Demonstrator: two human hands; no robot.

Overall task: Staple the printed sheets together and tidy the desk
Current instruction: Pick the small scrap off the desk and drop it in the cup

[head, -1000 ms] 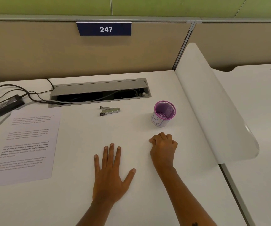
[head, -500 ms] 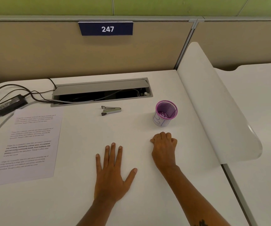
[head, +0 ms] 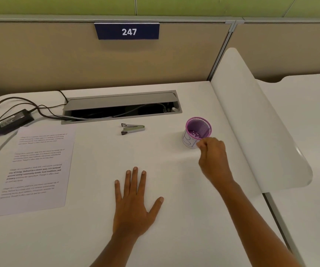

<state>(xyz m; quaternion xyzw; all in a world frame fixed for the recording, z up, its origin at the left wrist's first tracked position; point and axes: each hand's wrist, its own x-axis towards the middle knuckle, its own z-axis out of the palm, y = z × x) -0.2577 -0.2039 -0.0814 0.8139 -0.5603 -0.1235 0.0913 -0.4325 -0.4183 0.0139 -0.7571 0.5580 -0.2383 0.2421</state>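
Observation:
The printed sheets (head: 37, 168) lie flat on the left side of the white desk (head: 101, 162). A small silver stapler (head: 132, 128) rests near the cable tray, its jaws pointing left. A purple mesh pen cup (head: 198, 131) stands upright to the right of the stapler. My left hand (head: 136, 201) lies palm down on the desk with its fingers spread, holding nothing. My right hand (head: 213, 158) is raised off the desk with fingers curled into a fist, its knuckles right beside the cup's lower right side. Nothing is visible in that fist.
An open grey cable tray (head: 120, 107) is set into the desk behind the stapler. A black power adapter (head: 13, 120) and cables lie at the far left. A curved white divider (head: 251, 120) bounds the desk on the right; a beige partition stands behind.
My right hand has lifted from the desk and moved forward and right, up to the pen cup. My left hand, the sheets and the stapler have stayed put.

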